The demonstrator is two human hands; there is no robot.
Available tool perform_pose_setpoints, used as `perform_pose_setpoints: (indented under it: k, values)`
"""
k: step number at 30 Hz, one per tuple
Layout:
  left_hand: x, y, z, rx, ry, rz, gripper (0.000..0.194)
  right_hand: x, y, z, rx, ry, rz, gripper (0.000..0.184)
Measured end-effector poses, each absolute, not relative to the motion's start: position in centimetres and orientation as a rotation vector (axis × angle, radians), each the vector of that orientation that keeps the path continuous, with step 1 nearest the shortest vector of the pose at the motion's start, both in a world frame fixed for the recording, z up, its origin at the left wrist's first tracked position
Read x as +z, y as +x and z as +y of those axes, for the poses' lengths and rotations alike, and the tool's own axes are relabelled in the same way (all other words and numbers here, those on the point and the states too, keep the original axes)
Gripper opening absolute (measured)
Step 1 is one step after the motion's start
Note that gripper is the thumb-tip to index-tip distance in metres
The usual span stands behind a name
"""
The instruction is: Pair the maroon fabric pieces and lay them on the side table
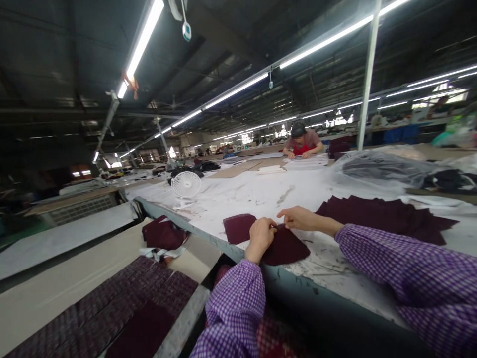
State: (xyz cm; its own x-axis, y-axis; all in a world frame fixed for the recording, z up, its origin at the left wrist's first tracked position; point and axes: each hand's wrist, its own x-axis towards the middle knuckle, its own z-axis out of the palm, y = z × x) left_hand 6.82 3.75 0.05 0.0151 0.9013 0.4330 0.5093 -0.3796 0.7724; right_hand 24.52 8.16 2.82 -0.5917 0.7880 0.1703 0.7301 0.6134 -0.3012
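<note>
A dark maroon fabric piece (286, 250) lies at the near edge of the white-covered table, its lower side reaching the edge. My left hand (261, 236) pinches its top left edge with closed fingertips. At the same top edge is my right hand (298, 219), its forefinger pointing left and its other fingers bent down at the fabric. What exactly lies between the fingertips is too small to make out. Just left of my left hand rests a second maroon fabric piece (237, 227), flat on the table. Both my arms wear purple checked sleeves.
Fanned maroon fabric pieces (383, 216) lie to the right, with clear plastic sheeting (383, 166) behind. A white fan (187, 184) stands at the table's left side. Lower left, a side table holds bundled maroon cloth (164, 233) and rows of pieces (108, 298). A co-worker (303, 141) leans over the far end.
</note>
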Motion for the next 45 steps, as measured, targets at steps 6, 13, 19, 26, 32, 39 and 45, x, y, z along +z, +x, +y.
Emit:
perform_pose_setpoints:
  k: [6,13,19,26,32,39,45]
  values:
    - [-0.9,6.6,4.0,1.287,2.021,1.385,0.022,2.3,26.7,9.2,0.242,-1.189,-2.556,0.028]
    - [-0.6,6.7,3.8,1.320,1.896,1.308,0.026,2.0,26.1,9.0,0.126,-1.047,-2.629,0.026]
    - [-0.7,6.7,3.7,1.367,1.807,1.274,0.025,1.9,25.6,8.8,-0.013,-1.098,-2.657,0.020]
    - [-0.8,6.5,3.8,1.332,1.916,1.309,0.021,2.1,25.4,7.5,-0.237,-0.995,-2.727,0.018]
    - [-1.0,6.4,3.9,1.359,1.844,1.255,0.025,2.1,25.0,6.6,-0.487,-0.972,-2.825,0.022]
    - [-1.4,6.7,3.4,1.353,2.123,1.270,0.028,1.4,25.8,6.2,-0.706,-0.966,-2.858,0.017]
    - [-1.4,6.7,3.4,1.307,2.198,1.341,0.030,2.5,25.4,5.9,-0.314,-1.029,-2.683,0.037]
